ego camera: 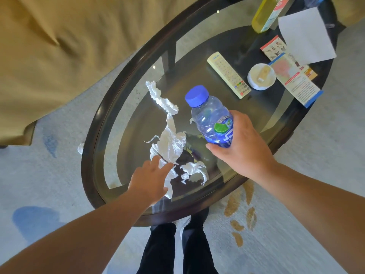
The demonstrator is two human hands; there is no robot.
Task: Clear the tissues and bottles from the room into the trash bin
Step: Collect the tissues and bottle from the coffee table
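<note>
Bottle [212,119] up in your right hand [243,147], over the desk [87,155].
Right fingers [237,117] wrapped round it; left hand [150,180] fingers spread, touching the tissues [169,143].

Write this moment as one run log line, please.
right hand: grips blue-capped bottle | left hand: open over crumpled tissue | surface: glass table

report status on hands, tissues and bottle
Right hand grips the blue-capped bottle. Left hand open, touching the long crumpled tissue. Small tissue wad beside it, untouched; nothing in the way seen; bin not in view.
</note>
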